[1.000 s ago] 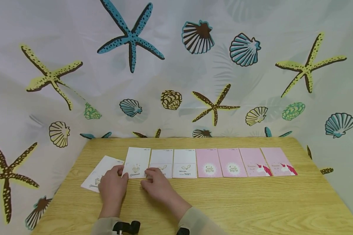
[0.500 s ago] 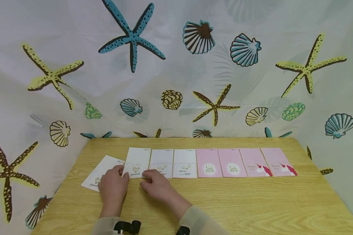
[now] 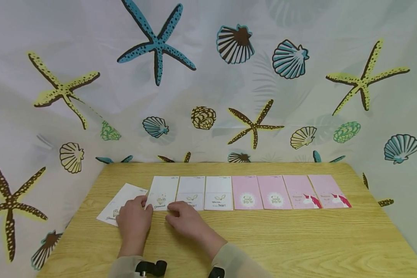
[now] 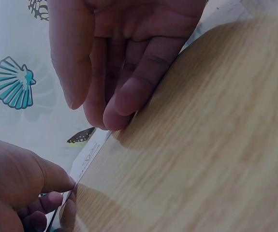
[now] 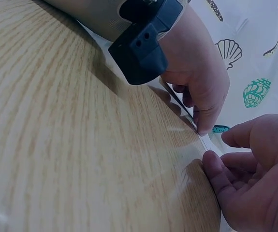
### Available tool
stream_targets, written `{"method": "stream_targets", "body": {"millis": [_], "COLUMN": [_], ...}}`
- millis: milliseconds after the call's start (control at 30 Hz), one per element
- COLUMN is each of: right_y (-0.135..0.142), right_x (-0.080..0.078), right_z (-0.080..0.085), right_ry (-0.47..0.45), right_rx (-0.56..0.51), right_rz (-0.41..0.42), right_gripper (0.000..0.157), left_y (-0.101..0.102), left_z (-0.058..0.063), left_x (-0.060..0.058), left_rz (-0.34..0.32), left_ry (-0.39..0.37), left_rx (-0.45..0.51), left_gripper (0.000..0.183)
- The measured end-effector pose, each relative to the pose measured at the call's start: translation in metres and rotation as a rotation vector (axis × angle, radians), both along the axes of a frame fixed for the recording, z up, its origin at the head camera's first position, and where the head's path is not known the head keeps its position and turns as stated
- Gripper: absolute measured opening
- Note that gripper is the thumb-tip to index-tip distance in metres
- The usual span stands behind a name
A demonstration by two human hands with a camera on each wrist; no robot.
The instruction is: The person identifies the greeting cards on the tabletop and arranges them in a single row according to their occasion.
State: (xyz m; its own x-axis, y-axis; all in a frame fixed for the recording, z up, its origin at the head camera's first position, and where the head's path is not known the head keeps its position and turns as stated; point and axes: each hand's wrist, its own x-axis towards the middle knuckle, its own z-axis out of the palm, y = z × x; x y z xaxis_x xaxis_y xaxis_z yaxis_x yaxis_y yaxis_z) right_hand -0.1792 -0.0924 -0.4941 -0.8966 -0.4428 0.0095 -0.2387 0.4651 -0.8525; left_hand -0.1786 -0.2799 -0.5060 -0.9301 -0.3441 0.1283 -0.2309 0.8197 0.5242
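A white card with a gold diamond print (image 3: 165,187) lies flat at the left end of a row. My left hand (image 3: 135,218) touches its lower left corner, thumb and fingertips at the edge. At its lower right corner rest the fingertips of my right hand (image 3: 187,222), which partly covers the neighbouring white card with a winged heart (image 3: 191,185). Beneath the fingers of my left hand, a second diamond card (image 3: 125,195) lies tilted, partly hidden. Seen from the left wrist, the fingers (image 4: 129,96) reach down to the card edge with the thumb apart.
Rightward the row goes on with another winged-heart card (image 3: 218,185), two pink "Smile More" cards (image 3: 244,187) and two pink unicorn cards (image 3: 328,185). They lie on a wooden table (image 3: 299,239). Behind it hangs a cloth (image 3: 201,85) printed with starfish and shells.
The diamond card between my hands has shifted slightly toward me and to the right. My right fingers have slid a little left along its lower edge. The left hand has hardly moved.
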Motion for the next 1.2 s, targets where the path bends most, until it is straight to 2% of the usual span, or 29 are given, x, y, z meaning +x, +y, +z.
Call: {"method": "stream_targets", "body": {"millis": [333,500,600,833,967,1067,1200], "right_y": [0.001,0.002,0.001,-0.004,-0.007,-0.009,-0.012], "right_x": [0.000,0.001,0.004,0.011,0.006,0.008,0.018], "right_z": [0.000,-0.001,-0.003,-0.006,-0.018,-0.018,-0.005], "right_ry": [-0.007,-0.010,-0.013,-0.058,-0.022,-0.022,-0.127], "right_rx": [-0.013,-0.043,-0.067,-0.201,-0.250,-0.275,-0.331], "right_rz": [0.002,-0.011,-0.046,-0.142,-0.145,-0.130,-0.125], "right_gripper": [0.039,0.040,0.039,0.035,0.036,0.039,0.044], "left_y": [-0.001,-0.002,-0.007,-0.031,-0.051,-0.065,-0.081], "left_z": [0.003,0.007,0.011,0.022,0.021,0.019,0.021], "left_x": [0.001,0.001,0.002,0.008,0.004,0.001,-0.002], "left_rz": [-0.005,0.006,0.022,0.020,0.020,0.024,0.014], "left_ry": [0.004,0.037,0.064,0.063,0.041,0.017,-0.018], "left_rx": [0.021,0.012,0.003,-0.010,-0.043,-0.053,-0.071], "left_gripper": [0.035,0.033,0.038,0.040,0.042,0.043,0.047]}}
